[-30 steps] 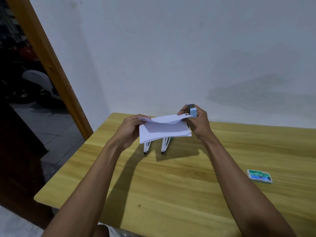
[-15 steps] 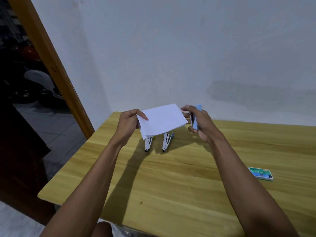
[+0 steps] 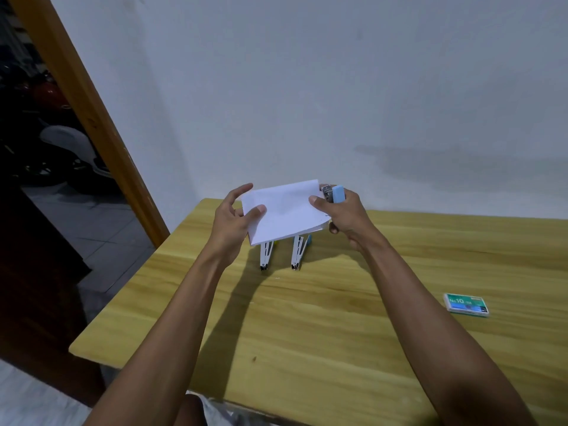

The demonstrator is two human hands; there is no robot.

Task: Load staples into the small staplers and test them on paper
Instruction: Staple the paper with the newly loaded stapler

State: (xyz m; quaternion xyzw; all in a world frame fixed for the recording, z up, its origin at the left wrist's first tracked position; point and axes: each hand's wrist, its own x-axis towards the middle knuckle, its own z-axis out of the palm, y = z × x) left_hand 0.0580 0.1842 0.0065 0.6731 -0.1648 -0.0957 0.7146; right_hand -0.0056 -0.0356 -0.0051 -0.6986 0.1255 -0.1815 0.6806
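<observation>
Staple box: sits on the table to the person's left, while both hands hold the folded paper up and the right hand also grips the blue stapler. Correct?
Not quite. The head view shows the staple box on the table to the person's right, not left. The rest holds: the left hand and right hand hold the folded paper up, and the right hand also grips the blue stapler.

A folded white sheet of paper [image 3: 284,210] is held above the table between both hands, a pale-blue small stapler [image 3: 335,194] upright in the right hand [image 3: 344,216] at its right edge; two opened staplers [image 3: 266,253] [image 3: 298,252] lie below the paper, a green staple box [image 3: 466,305] well right
</observation>
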